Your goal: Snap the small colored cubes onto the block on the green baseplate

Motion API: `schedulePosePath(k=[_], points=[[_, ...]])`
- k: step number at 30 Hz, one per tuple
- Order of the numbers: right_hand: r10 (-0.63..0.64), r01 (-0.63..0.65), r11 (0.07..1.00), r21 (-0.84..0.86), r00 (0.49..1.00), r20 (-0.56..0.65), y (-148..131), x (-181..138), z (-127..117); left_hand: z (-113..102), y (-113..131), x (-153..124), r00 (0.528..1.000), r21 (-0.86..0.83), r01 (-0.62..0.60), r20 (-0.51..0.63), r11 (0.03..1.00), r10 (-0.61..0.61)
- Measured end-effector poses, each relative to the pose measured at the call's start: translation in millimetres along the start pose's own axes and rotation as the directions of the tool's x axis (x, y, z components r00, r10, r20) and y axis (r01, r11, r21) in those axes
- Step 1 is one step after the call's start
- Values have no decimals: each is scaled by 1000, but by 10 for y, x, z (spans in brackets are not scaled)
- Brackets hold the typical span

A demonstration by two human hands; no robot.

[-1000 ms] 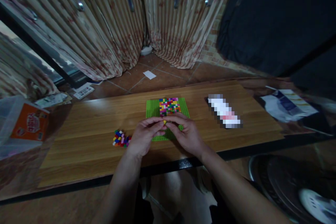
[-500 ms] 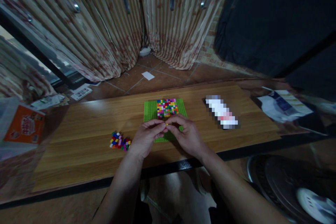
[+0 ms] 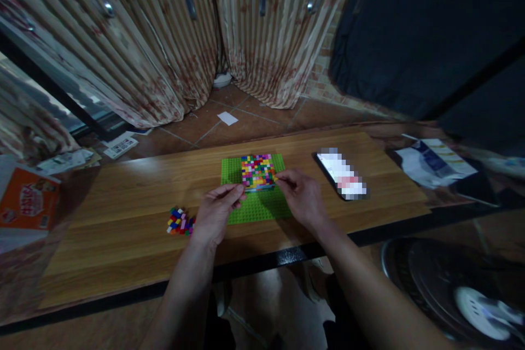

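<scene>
A green studded baseplate (image 3: 266, 208) lies on the wooden table, bearing a block of many-coloured toy bricks (image 3: 257, 170) in tight rows. My right hand (image 3: 302, 197) is at the block's right edge, thumb and fingertips pinching a small yellow toy brick (image 3: 276, 178). By the block's near left corner is my left hand (image 3: 219, 208), its thumb and forefinger closed together; what they hold, if anything, is too small to make out. Left of that hand a loose pile of coloured bricks (image 3: 179, 221) rests on the table, partly hidden by my wrist.
A phone (image 3: 341, 175) with a blurred screen lies right of the baseplate on the wooden table (image 3: 135, 202). Papers (image 3: 438, 164) are beyond the table's right end. An orange box (image 3: 30, 197) stands at the left, and a round dark object (image 3: 426, 284) is at lower right.
My hands, earlier together over the baseplate with the yellow brick between them, have parted. The right hand has carried the brick to the block's right edge; the left has moved slightly left.
</scene>
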State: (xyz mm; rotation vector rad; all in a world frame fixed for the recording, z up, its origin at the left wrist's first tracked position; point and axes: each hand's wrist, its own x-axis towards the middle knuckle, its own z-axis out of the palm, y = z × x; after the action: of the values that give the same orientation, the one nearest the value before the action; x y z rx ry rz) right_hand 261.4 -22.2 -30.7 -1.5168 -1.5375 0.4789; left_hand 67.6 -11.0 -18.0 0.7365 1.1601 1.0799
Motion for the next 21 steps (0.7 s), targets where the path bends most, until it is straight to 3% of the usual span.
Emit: schedulePosePath(k=[10,21], points=[[-102,106,990,-97,994,41,4,11,83,30,-2,-2,999,-10,-32,-41,999,32],[-54,54,999,-5,998,-31,-19,-12,98,8,-12,-6,999,19,-26,-30,999,27]])
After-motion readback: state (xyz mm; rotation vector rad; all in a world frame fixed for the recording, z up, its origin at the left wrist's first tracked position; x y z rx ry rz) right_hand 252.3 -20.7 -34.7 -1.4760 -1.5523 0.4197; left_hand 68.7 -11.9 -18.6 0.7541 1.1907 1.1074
